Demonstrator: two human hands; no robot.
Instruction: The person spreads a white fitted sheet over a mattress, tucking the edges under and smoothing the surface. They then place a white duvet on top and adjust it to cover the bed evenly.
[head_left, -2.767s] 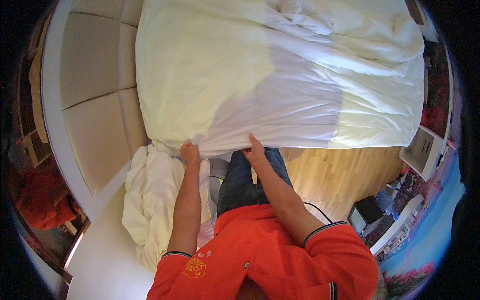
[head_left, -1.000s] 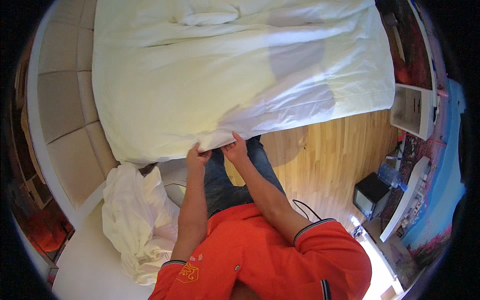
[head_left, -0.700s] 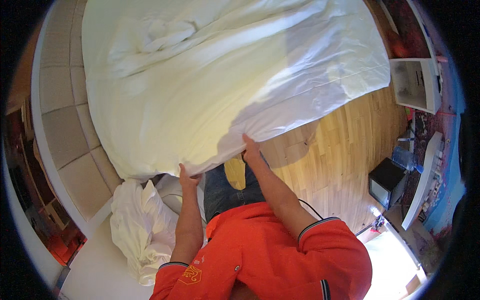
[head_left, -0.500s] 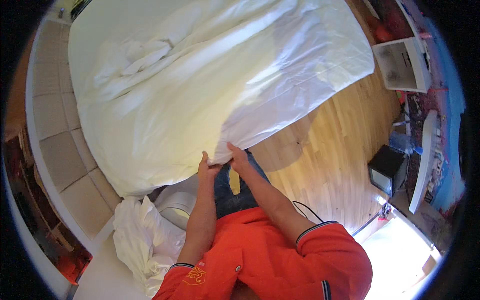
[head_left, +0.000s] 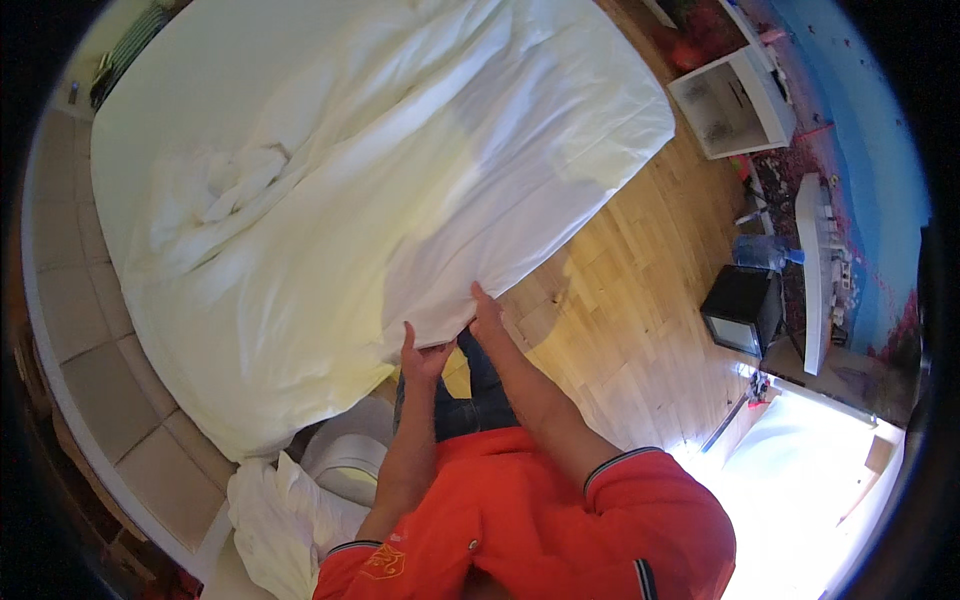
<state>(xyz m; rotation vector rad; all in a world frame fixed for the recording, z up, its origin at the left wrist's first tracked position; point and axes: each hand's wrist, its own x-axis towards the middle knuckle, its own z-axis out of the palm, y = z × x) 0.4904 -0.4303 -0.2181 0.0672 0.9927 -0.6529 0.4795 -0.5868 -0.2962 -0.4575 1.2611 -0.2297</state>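
Observation:
A white bed sheet (head_left: 300, 310) spreads over the wide bed in front of me, with long creases and a bunched patch left of its middle. Its near edge is in both my hands. My left hand (head_left: 425, 358) grips that edge with the thumb on top and the fingers mostly hidden underneath. A little farther off and to the right, my right hand (head_left: 487, 312) pinches the same edge, thumb also on top. Between the hands the edge is pulled up in front of my legs.
A padded beige headboard (head_left: 88, 305) runs along the left. White crumpled cloth (head_left: 285, 520) lies at lower left beside a round pale object (head_left: 350, 445). Wood floor (head_left: 630, 290) extends right, toward a black box-shaped appliance (head_left: 742, 308), a white shelf (head_left: 815, 270) and an open white cabinet (head_left: 728, 103).
My hands have shifted right along the sheet's near edge, still holding it. The view has turned, so the bed and furniture sit farther left in it.

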